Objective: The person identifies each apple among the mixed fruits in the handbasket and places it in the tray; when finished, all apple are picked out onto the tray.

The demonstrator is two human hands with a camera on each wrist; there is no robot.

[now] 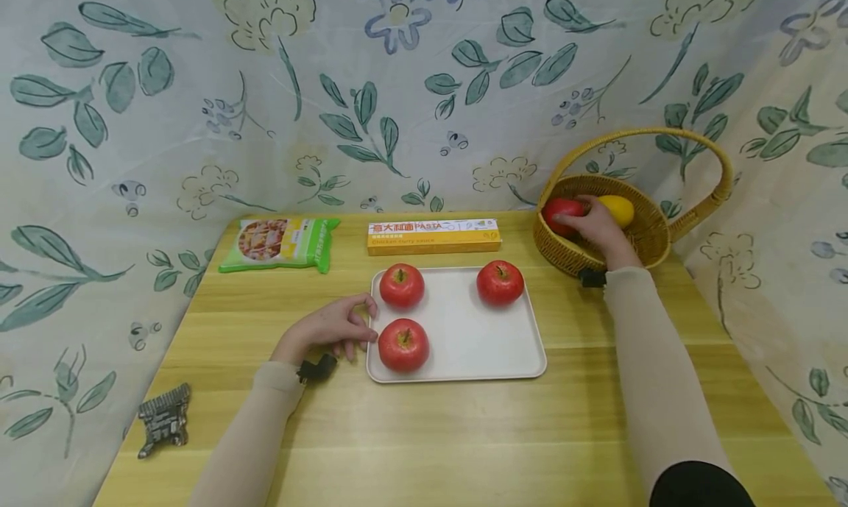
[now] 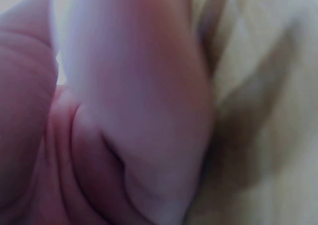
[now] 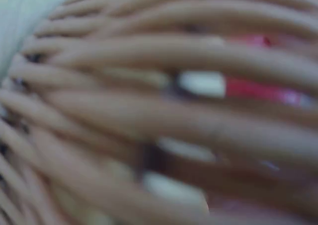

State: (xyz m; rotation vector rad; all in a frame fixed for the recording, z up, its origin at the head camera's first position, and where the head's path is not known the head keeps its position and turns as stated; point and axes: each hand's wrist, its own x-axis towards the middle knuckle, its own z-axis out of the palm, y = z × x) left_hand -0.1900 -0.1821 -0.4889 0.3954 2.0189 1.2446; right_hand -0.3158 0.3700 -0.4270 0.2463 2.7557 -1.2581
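Observation:
My right hand (image 1: 604, 231) reaches into a wicker basket (image 1: 656, 231) and grips a red apple (image 1: 562, 216) at its left side. A yellow fruit (image 1: 617, 210) lies beside that hand in the basket. The right wrist view is filled by the blurred basket weave (image 3: 149, 111), with bits of red behind it. At the left edge of a white tray (image 1: 467, 330), my left hand (image 1: 334, 324) rests with loosely bent fingers and nothing held. Its thumb comes close to the front-left apple (image 1: 403, 344). Two more red apples, back left (image 1: 401, 285) and back right (image 1: 500, 282), sit on the tray.
Behind the tray lies a yellow pasta box (image 1: 433, 238). A green food packet (image 1: 281, 243) is at the back left, and a grey patterned object (image 1: 164, 420) near the left table edge. The basket's tall handle (image 1: 639, 132) arches above it. Floral cloth (image 1: 411, 87) hangs behind the table (image 1: 464, 441).

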